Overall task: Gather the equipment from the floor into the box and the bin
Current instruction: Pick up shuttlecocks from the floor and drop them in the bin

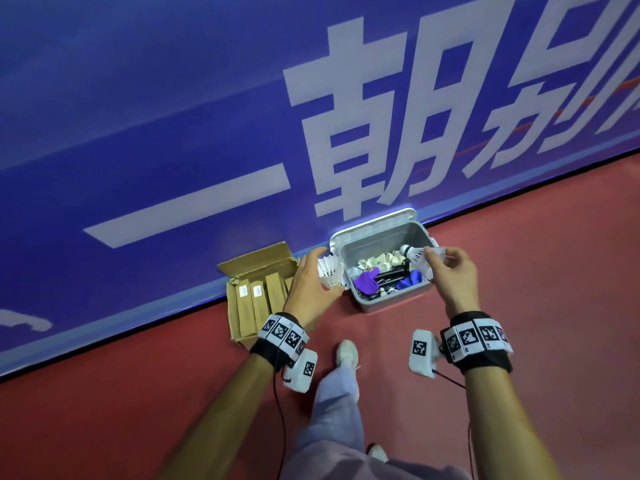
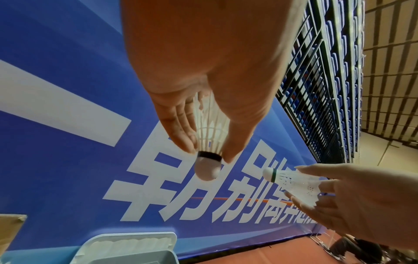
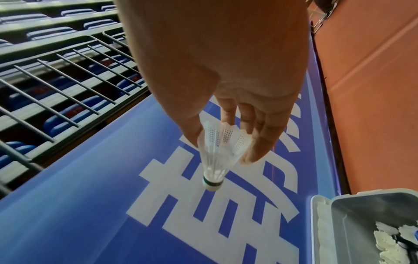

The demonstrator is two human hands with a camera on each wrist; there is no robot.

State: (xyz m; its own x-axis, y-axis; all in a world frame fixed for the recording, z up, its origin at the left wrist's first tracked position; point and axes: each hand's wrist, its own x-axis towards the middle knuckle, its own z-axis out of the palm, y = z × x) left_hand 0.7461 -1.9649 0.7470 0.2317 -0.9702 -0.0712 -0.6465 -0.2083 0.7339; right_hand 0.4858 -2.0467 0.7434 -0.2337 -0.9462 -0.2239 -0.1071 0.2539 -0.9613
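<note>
My left hand (image 1: pixel 311 282) holds a white feather shuttlecock (image 1: pixel 330 270) with a black band (image 2: pixel 209 156) between thumb and fingers, just left of the grey plastic bin (image 1: pixel 367 304). My right hand (image 1: pixel 446 268) pinches the skirt of a white plastic shuttlecock (image 1: pixel 417 256) with a green band (image 3: pixel 212 182), cork pointing left, above the bin's right side. The bin holds several shuttlecocks and purple items. An open cardboard box (image 1: pixel 242 327) with long brown tubes stands to the left of the bin.
Box and bin sit on the red floor (image 1: pixel 536 271) against a blue banner wall (image 1: pixel 173 116) with white characters. The bin's lid (image 1: pixel 377 221) leans open against the wall. My white shoe (image 1: pixel 347 353) and trouser leg are between my arms. Railings and blue seats (image 3: pixel 56 71) rise behind the wall.
</note>
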